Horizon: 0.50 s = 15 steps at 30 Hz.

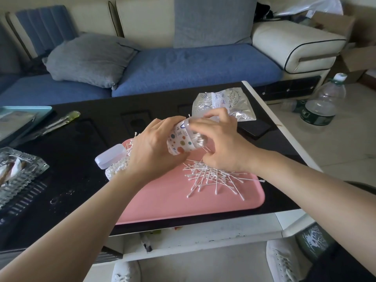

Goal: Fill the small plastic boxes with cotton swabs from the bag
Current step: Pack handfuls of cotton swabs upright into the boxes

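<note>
table [81, 151]: black gloss; pink tray [162, 202] holds loose swabs [213, 178]
room: blue sofa [193, 64] behind
left hand [154, 149]: grips dotted box [181, 142]
right hand [223, 147]: fingers curled round box's clear end

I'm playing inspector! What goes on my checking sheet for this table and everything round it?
Surface: black table with a pink tray on it.
Job's things: dotted box held tilted above the tray; loose swabs piled on the tray; second box, lid open, full of swabs, at the tray's left edge; bag lying behind the hands.
Clutter: glass dish, blue tray, yellow-handled tool, all at the left.
Grips: left hand holds the dotted box; right hand curls round its clear end.
Cables: nothing seen.
Surroundings: blue sofa behind; water bottle on the floor, right.
</note>
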Tool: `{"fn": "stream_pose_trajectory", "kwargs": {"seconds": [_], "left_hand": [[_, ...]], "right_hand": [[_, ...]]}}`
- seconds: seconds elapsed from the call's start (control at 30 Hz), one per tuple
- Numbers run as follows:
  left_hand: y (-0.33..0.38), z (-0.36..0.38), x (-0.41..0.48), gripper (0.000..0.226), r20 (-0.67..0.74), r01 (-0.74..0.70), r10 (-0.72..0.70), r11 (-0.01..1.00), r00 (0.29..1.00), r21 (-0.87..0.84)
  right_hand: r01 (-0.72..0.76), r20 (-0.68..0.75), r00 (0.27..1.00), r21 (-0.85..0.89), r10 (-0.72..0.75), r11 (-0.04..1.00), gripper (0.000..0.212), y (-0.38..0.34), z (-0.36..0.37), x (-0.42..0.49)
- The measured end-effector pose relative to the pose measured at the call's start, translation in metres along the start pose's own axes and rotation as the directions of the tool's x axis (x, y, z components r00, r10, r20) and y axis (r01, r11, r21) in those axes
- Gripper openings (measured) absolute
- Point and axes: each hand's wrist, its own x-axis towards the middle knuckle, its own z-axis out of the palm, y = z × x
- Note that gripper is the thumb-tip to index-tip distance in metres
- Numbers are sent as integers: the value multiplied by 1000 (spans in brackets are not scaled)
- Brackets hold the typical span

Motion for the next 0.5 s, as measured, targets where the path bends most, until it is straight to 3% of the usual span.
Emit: {"fn": "stream_pose_trajectory", "kwargs": {"seconds": [0.07, 0.23, 0.33, 0.5], "left_hand": [[3, 1, 0, 69, 25, -28, 29, 999, 999, -41], [3, 1, -2, 65, 34, -101, 102, 994, 994, -36], [2, -2, -1, 62, 46, -145, 145, 989, 988, -5], [4, -2, -2, 64, 60, -123, 123, 992, 991, 3]], "right_hand": [[-39, 86, 995, -35, 42, 999, 45, -4, 6, 1], [-154, 130, 980, -2, 153, 988, 33, -15, 4, 6], [-243, 207, 950, 11, 236, 970, 42, -22, -7, 5], [-234, 176, 965, 221, 197, 947, 20, -18, -4, 5]]}}
